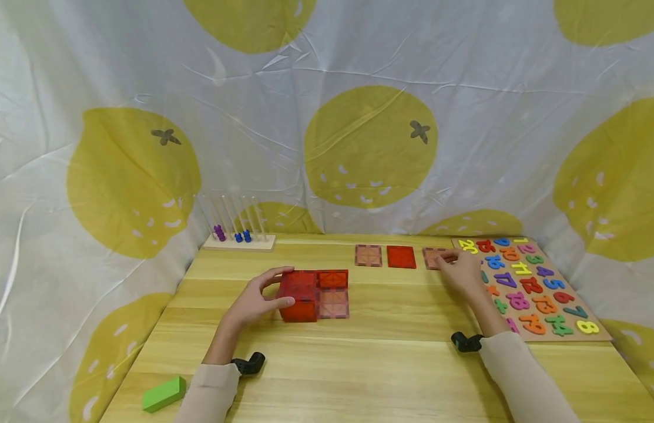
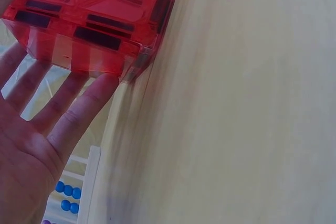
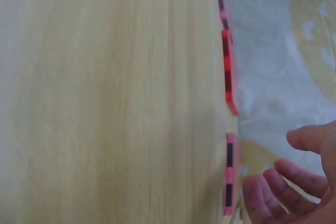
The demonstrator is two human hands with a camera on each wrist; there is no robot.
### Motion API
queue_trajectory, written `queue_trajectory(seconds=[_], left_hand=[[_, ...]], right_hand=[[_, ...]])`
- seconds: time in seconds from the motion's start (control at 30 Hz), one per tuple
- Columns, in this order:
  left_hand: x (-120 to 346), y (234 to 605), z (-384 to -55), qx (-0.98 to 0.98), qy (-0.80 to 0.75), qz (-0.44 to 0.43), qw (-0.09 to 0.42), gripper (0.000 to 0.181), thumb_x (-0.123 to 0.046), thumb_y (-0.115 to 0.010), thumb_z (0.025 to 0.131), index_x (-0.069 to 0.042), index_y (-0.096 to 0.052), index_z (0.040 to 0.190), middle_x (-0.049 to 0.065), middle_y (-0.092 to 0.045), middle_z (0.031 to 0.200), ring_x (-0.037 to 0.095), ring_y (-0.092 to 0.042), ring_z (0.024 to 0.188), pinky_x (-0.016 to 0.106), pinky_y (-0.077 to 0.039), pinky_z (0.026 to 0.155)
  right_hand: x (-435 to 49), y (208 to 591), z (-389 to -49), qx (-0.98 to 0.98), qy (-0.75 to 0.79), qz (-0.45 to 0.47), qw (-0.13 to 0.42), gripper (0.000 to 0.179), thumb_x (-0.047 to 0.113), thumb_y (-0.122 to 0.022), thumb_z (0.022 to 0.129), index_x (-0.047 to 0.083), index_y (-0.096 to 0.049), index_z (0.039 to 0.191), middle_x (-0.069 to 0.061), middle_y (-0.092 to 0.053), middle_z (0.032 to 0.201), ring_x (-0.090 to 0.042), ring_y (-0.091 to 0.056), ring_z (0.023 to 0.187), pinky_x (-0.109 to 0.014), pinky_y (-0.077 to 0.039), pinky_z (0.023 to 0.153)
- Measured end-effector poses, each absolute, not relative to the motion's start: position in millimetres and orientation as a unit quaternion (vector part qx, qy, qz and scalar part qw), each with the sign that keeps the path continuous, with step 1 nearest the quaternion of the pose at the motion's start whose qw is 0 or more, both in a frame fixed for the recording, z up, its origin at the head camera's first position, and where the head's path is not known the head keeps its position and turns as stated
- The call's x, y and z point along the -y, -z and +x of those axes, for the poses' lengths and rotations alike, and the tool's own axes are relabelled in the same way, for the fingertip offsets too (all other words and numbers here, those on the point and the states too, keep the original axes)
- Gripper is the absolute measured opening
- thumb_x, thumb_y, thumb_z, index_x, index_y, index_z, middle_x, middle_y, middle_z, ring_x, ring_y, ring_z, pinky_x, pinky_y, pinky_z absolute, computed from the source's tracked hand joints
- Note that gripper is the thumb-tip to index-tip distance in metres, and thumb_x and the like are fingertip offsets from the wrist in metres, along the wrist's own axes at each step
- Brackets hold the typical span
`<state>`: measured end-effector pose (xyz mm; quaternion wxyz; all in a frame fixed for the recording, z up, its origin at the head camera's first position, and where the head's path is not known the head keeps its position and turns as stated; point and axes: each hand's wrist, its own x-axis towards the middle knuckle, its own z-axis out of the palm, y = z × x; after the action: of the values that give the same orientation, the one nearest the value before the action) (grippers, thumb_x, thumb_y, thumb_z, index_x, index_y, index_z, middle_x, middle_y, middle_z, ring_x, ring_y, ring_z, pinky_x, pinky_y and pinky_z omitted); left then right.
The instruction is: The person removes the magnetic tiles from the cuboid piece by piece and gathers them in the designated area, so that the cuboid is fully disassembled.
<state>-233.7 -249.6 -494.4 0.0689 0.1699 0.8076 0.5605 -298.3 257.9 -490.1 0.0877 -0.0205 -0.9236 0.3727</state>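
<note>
A cube of red translucent magnetic tiles (image 1: 298, 305) stands on the table, joined at its right to a pink tile lying flat (image 1: 334, 304) and an upright red tile (image 1: 332, 279) behind that. My left hand (image 1: 257, 298) holds the cube from its left side, thumb at the near face and fingers at the far one. In the left wrist view, fingertips (image 2: 107, 80) touch the cube's wall. At the back right, my right hand (image 1: 462, 271) hovers by a flat pink tile (image 1: 431, 258). Its fingers are loosely bent with nothing between them, as the right wrist view shows.
Left of that pink tile lie a red tile (image 1: 401, 257) and another pink tile (image 1: 368, 255). A number puzzle board (image 1: 564, 294) covers the right side. A pegged bead rack (image 1: 239, 242) stands back left; a green block (image 1: 164, 394) lies front left. A lemon-print curtain (image 1: 284, 141) hangs behind.
</note>
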Motion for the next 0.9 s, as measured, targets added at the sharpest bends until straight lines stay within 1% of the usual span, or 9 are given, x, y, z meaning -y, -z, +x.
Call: queue_trajectory(seconds=[0.1,0.2,0.3,0.37,0.47,0.6,0.67,0.8,0.9], left_hand=[[250,495,-234,-0.806,-0.562,0.169,0.071,0.069,-0.023,-0.082,0.089,-0.022,-0.052,0.151,0.005,-0.047,0.157,0.041,-0.043,0.144,0.053,-0.052,0.106],[251,495,-235,-0.806,-0.563,0.168,0.072,0.067,-0.023,-0.082,0.089,-0.027,-0.053,0.15,0.005,-0.048,0.157,0.042,-0.043,0.145,0.052,-0.052,0.106],[252,496,-235,-0.805,-0.564,0.17,0.074,0.068,-0.022,-0.082,0.09,-0.024,-0.053,0.15,0.005,-0.048,0.157,0.042,-0.042,0.145,0.051,-0.052,0.106],[252,495,-234,-0.805,-0.564,0.171,0.076,0.069,-0.022,-0.082,0.09,-0.021,-0.052,0.151,0.005,-0.048,0.157,0.042,-0.042,0.146,0.051,-0.053,0.106],[253,495,-233,-0.805,-0.562,0.173,0.078,0.071,-0.022,-0.082,0.09,-0.018,-0.05,0.153,0.005,-0.048,0.157,0.042,-0.041,0.146,0.052,-0.052,0.107],[253,495,-233,-0.804,-0.563,0.173,0.081,0.072,-0.023,-0.082,0.089,-0.025,-0.049,0.153,0.006,-0.046,0.158,0.043,-0.041,0.146,0.051,-0.052,0.106],[254,495,-232,-0.804,-0.562,0.174,0.082,0.072,-0.022,-0.082,0.09,-0.027,-0.048,0.153,0.006,-0.044,0.159,0.043,-0.041,0.146,0.051,-0.052,0.106],[255,494,-232,-0.805,-0.56,0.18,0.082,0.072,-0.022,-0.081,0.09,-0.03,-0.048,0.153,0.005,-0.043,0.161,0.042,-0.041,0.146,0.05,-0.053,0.105],[255,494,-233,-0.804,-0.559,0.185,0.082,0.072,-0.022,-0.081,0.091,-0.031,-0.047,0.153,0.004,-0.043,0.161,0.042,-0.042,0.146,0.048,-0.055,0.104]], right_hand=[[-253,490,-295,0.918,-0.384,0.017,0.094,0.039,0.03,-0.065,0.102,-0.004,-0.071,0.121,-0.025,-0.071,0.115,-0.038,-0.069,0.099,-0.044,-0.058,0.079],[-246,491,-293,0.911,-0.401,0.051,0.084,0.04,0.028,-0.067,0.101,-0.005,-0.069,0.125,-0.025,-0.071,0.118,-0.039,-0.07,0.101,-0.051,-0.059,0.087],[-237,489,-289,0.904,-0.417,0.07,0.063,0.044,0.031,-0.069,0.1,-0.002,-0.067,0.129,-0.024,-0.071,0.12,-0.038,-0.069,0.105,-0.053,-0.058,0.092],[-231,488,-286,0.9,-0.425,0.079,0.053,0.046,0.032,-0.07,0.099,-0.001,-0.066,0.131,-0.023,-0.067,0.128,-0.038,-0.068,0.108,-0.052,-0.058,0.092],[-220,486,-282,0.894,-0.435,0.096,0.047,0.046,0.033,-0.073,0.097,0.002,-0.067,0.13,-0.022,-0.065,0.13,-0.036,-0.068,0.107,-0.048,-0.06,0.089],[-206,484,-276,0.88,-0.455,0.132,0.035,0.043,0.03,-0.077,0.094,0.006,-0.069,0.128,-0.021,-0.067,0.128,-0.035,-0.071,0.105,-0.04,-0.062,0.08],[-199,483,-274,0.87,-0.469,0.148,0.021,0.043,0.03,-0.078,0.093,0.008,-0.068,0.129,-0.022,-0.067,0.13,-0.034,-0.071,0.106,-0.038,-0.062,0.078],[-184,481,-270,0.855,-0.491,0.163,-0.007,0.048,0.034,-0.079,0.092,0.012,-0.066,0.132,-0.019,-0.066,0.133,-0.033,-0.07,0.11,-0.04,-0.062,0.081],[-172,482,-268,0.847,-0.501,0.175,-0.019,0.05,0.036,-0.079,0.092,0.012,-0.065,0.134,-0.018,-0.065,0.135,-0.033,-0.069,0.112,-0.043,-0.062,0.085]])
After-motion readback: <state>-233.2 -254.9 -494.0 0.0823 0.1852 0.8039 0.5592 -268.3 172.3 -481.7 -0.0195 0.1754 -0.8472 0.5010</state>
